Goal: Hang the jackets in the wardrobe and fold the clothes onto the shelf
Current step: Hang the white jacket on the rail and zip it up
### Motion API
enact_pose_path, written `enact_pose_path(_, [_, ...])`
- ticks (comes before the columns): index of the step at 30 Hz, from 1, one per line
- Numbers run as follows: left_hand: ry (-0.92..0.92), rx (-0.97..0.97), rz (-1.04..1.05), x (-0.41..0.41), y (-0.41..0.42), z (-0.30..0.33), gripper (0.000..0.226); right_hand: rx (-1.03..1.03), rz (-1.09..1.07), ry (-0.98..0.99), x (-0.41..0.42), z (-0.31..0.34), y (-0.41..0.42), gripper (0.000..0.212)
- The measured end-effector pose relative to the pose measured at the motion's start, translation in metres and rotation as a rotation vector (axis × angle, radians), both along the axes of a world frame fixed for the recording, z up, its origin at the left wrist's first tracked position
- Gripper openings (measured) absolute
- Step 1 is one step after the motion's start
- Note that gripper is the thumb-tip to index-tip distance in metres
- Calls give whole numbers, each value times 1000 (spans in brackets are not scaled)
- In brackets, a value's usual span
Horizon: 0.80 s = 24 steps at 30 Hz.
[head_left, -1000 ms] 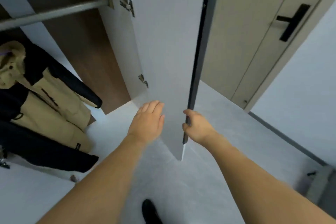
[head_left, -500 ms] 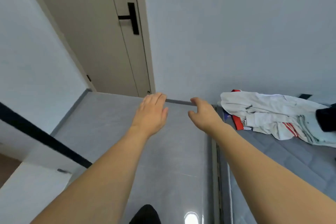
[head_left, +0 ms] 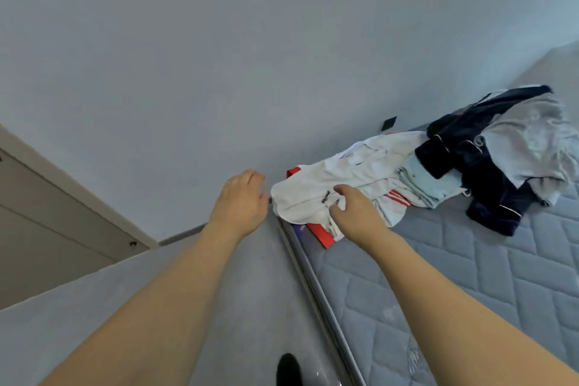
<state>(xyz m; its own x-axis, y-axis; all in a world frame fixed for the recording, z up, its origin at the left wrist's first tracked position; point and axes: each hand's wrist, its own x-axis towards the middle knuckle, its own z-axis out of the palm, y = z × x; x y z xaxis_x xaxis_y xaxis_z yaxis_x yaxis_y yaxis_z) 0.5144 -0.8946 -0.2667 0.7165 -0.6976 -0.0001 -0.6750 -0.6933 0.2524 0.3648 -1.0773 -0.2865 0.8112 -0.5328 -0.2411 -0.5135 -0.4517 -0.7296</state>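
Quilted grey mattress (head_left: 470,276) bears crumpled white jacket (head_left: 354,178) under right hand (head_left: 354,213).

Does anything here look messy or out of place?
Yes: clothes lie in a crumpled heap on the bare mattress, a white garment drooping over its edge, a navy jacket and grey top tangled behind it. Nothing looks damaged.

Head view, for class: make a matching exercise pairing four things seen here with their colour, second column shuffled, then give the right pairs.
Column one:
1. jacket under the right hand
2. mattress
3. garment right of the jacket
4. item peeking from under the jacket

Column two:
A. red
B. grey, quilted
C. white
D. dark navy

Pairs: 1-C, 2-B, 3-D, 4-A
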Motion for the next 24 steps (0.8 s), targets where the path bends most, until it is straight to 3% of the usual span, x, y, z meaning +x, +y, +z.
enact_pose_path(9, [220, 58, -258, 61, -222, -31, 39, 149, -424, 113, -2, -40, -179, 54])
enact_pose_path(13, [345, 84, -311, 89, -305, -69, 40, 233, -564, 135, 22, -84, -250, 41])
enact_pose_path(19, [484, 281, -386, 122, -431, -202, 51, 442, -782, 135, 65, -210, -322, 43])
enact_pose_path(22, [444, 422, -389, 129, -468, -287, 69, 528, -865, 196, 82, -280, -342, 34])
enact_pose_path(24, [432, 530, -344, 134, -476, -337, 62, 575, -905, 193, 89, -320, -353, 28])
